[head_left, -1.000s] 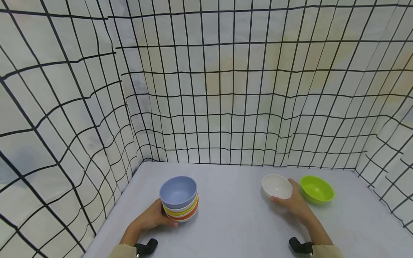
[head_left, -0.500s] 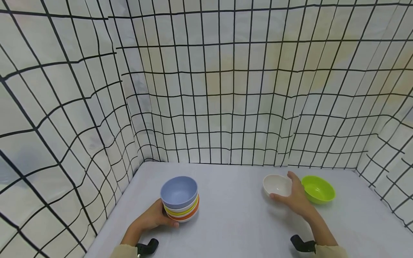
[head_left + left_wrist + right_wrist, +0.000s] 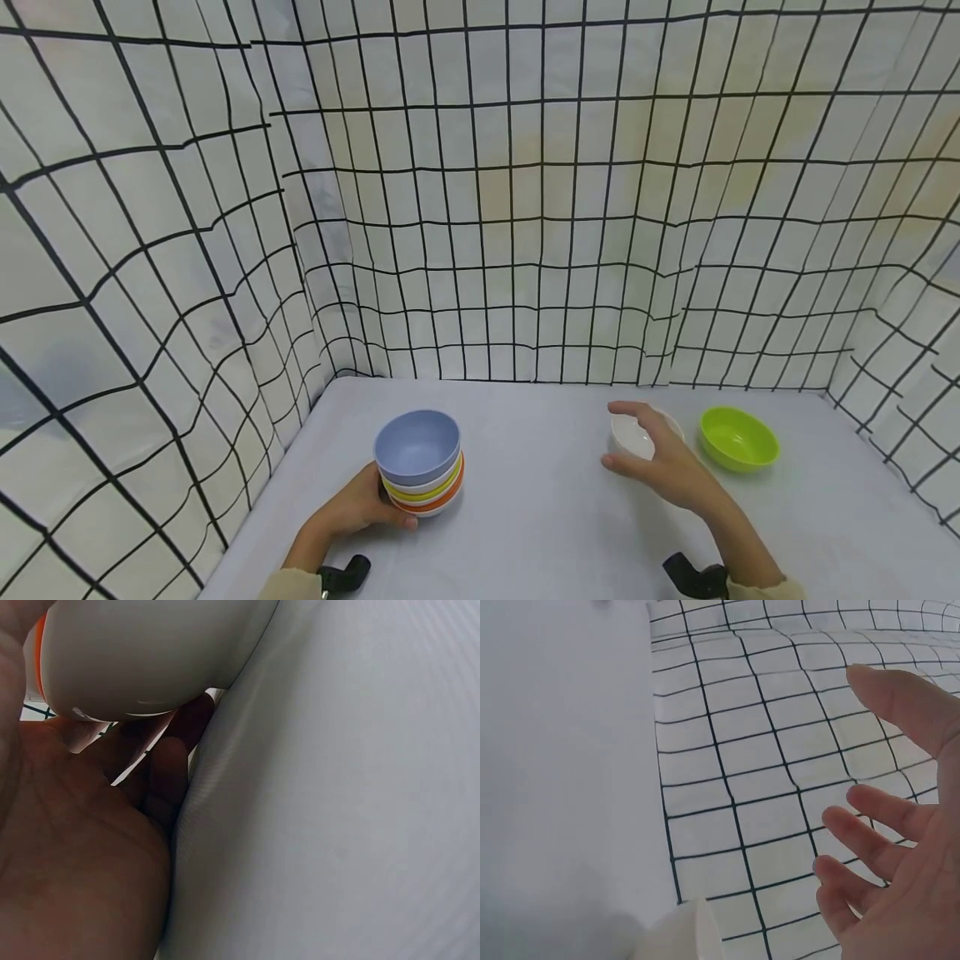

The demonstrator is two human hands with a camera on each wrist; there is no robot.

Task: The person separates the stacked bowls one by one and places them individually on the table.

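One stack (image 3: 417, 460); left hand (image 3: 356, 506), fingers curled round its base: uneven squeeze risked topple. Right of stack, right hand (image 3: 669, 468), fingers wide, risked bumping white bowl (image 3: 630, 437).

Pale beige sleeves (image 3: 291, 585) on both sides, each with a stubby, angled black device (image 3: 347, 575) beside its end

Bowl stack (image 3: 420, 468), blue topmost, white bowl (image 3: 632, 437) apart

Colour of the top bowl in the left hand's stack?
The top bowl is light blue; best seen in head view.
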